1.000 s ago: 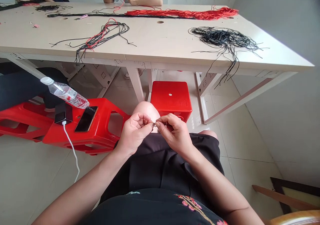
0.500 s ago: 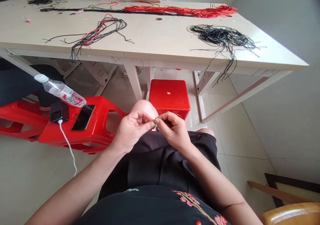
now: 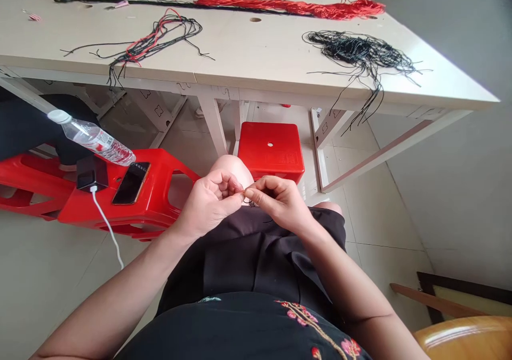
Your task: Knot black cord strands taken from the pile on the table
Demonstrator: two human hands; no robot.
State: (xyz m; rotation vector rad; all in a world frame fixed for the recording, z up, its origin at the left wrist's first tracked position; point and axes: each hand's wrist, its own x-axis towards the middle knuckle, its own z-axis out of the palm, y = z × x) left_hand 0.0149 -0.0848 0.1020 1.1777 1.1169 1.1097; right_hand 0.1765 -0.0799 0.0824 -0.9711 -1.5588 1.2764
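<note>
Bare left hand (image 3: 208, 202) and bare right hand (image 3: 280, 202) being held close together, fingertips (image 3: 240, 192) meeting, a thin dark cord (image 3: 249, 202) being pinched between them above a soft black fabric skirt (image 3: 248, 253), cord's texture too small to tell

One left hand (image 3: 208, 202), one right hand (image 3: 280, 202), two red plastic stools (image 3: 271, 146) (image 3: 132, 216), one water bottle (image 3: 94, 141), one smartphone (image 3: 131, 183), one charger (image 3: 92, 172)

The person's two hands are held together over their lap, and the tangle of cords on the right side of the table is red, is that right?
No: the tangle of cords on the right side of the table is black, not red, as the head view shows. The left hand and right hand are indeed held together over the lap.
</note>
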